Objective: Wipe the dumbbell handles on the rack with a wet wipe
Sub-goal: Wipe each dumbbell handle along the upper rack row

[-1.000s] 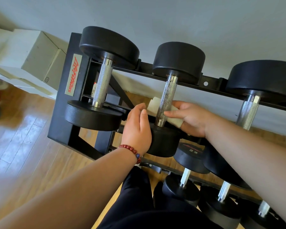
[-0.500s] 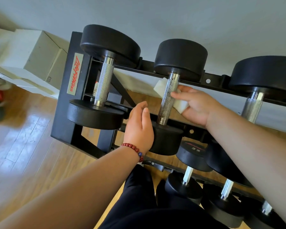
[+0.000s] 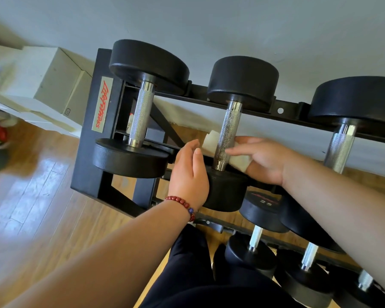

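Note:
A black rack [image 3: 91, 152] carries three dumbbells on its top tier. On the middle dumbbell's knurled steel handle [image 3: 228, 132], a white wet wipe [image 3: 209, 142] is wrapped round the lower part, from behind. My right hand [image 3: 265, 161] grips the wipe there, thumb across the front of the handle. My left hand [image 3: 190, 174], with a red bead bracelet on the wrist, rests with straight fingers on the near black head [image 3: 227, 192] of that dumbbell. The left dumbbell's handle [image 3: 141, 115] and the right dumbbell's handle [image 3: 340, 147] are untouched.
Smaller dumbbells [image 3: 253, 243] lie on the lower tier at the bottom right. Pale cardboard boxes [image 3: 47, 83] stand left of the rack against the grey wall. Wooden floor [image 3: 31, 207] spreads to the left. My dark trouser legs [image 3: 191, 274] are just below the rack.
My right hand slid the wipe up the middle handle towards the far head, then back down to the lower part. My left hand stayed on the near head.

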